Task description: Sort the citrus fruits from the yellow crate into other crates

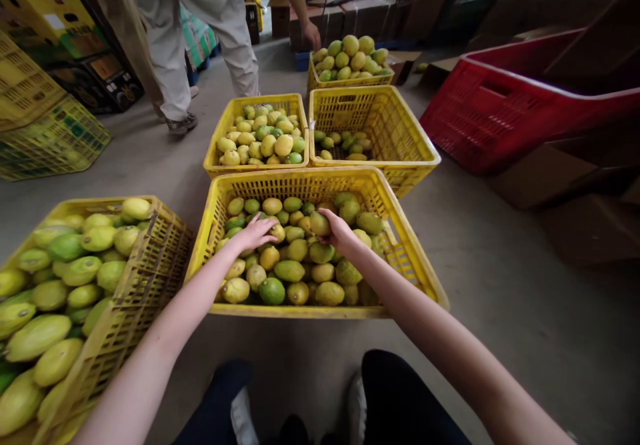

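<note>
In the yellow crate [320, 310] right in front of me lie many lemons, some yellow, some green. My right hand [339, 231] is closed round a greenish lemon [319, 223], held just above the others. My left hand [256, 233] reaches into the same crate toward its left side. Its thumb and fingers close on a small yellow lemon [277, 233], which lies among the rest. A dark green lemon [272, 291] rests near the crate's front wall.
Beyond stand a yellow crate of lemons [213, 155] and a yellow crate with few lemons [410, 125]. A heaped crate [170, 221] is close at left, a red crate [480, 111] at right. A person's hand [311, 35] touches the farthest heaped crate [350, 83].
</note>
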Motion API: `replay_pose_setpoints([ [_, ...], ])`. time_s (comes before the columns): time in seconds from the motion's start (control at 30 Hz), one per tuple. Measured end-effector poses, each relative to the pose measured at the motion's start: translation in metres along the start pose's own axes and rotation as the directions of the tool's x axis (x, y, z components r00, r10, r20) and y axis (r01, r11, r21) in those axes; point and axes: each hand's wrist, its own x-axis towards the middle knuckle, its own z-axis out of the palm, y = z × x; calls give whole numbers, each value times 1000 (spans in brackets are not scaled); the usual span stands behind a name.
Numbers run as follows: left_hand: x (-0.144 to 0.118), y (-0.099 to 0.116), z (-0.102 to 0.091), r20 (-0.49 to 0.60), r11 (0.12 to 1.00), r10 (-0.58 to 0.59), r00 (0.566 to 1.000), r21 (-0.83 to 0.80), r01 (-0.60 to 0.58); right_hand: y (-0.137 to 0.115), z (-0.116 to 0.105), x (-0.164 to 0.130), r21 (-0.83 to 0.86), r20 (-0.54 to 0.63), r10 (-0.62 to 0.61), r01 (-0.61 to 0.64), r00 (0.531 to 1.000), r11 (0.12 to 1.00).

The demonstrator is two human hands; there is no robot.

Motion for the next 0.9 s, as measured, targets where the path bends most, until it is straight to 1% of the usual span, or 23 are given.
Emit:
replay_pose_setpoints([
  [0.03, 1, 2, -1, -39, 993, -50, 998, -110, 45, -1, 0, -1, 5, 6, -4, 4, 1000, 1000],
  [0.07, 2, 5, -3, -86, 961, -118, 989, -259, 92, -2, 1, -1, 9, 13, -10, 10, 1000, 1000],
  [0.1, 4, 9, -6, -130, 893, -197, 972, -433, 124, -2, 2, -3, 14, 20, -15, 15, 1000, 1000],
  [0.13, 5, 14, -9, -156, 784, -276, 948, -607, 129, -3, 3, -4, 21, 30, -22, 22, 999, 1000],
  [0.17, 5, 20, -12, -160, 637, -346, 924, -764, 106, -4, 4, -6, 30, 39, -29, 28, 999, 999],
  [0.2, 6, 27, -16, -145, 463, -401, 905, -884, 63, -5, 5, -8, 41, 49, -35, 33, 998, 999],
  [0.23, 5, 35, -21, -118, 283, -439, 891, -959, 13, -5, 5, -10, 56, 60, -40, 36, 997, 998],
  [0.27, 5, 43, -26, -86, 115, -466, 881, -993, -37, -6, 6, -12, 76, 79, -42, 36, 996, 996],
  [0.3, 4, 50, -31, -56, -30, -485, 873, -996, -81, -6, 7, -14, 97, 106, -39, 29, 994, 995],
  [0.33, 3, 57, -37, -29, -147, -496, 868, -982, -117, -7, 8, -16, 117, 134, -34, 18, 990, 993],
  [0.37, 1, 63, -42, -10, -238, -501, 865, -960, -148, -8, 8, -18, 135, 164, -26, 4, 986, 991],
  [0.4, 0, 67, -47, 0, -307, -504, 864, -935, -179, -8, 8, -19, 151, 195, -19, -10, 981, 988],
  [0.43, -2, 70, -50, 3, -360, -509, 861, -909, -209, -8, 9, -20, 165, 223, -14, -23, 975, 986],
  [0.5, -5, 71, -55, 2, -421, -545, 838, -866, -271, -9, 9, -22, 193, 265, -8, -45, 964, 980],
  [0.57, -6, 69, -57, 27, -446, -601, 799, -841, -307, -9, 8, -22, 221, 290, 3, -70, 957, 973],
  [0.6, -6, 69, -57, 53, -456, -620, 783, -836, -304, -9, 8, -22, 237, 294, 8, -81, 956, 968],
  [0.67, -5, 68, -55, 102, -473, -630, 770, -836, -277, -8, 8, -22, 267, 291, 12, -94, 957, 959],
  [0.73, -5, 71, -54, 128, -480, -616, 777, -843, -241, -7, 6, -21, 287, 294, 7, -95, 956, 953],
  [0.8, -5, 76, -52, 139, -472, -591, 795, -858, -201, -6, 5, -21, 289, 314, -8, -87, 949, 953],
  [0.9, -6, 84, -51, 143, -444, -550, 823, -884, -143, -6, 4, -22, 274, 337, -62, -34, 940, 961],
])
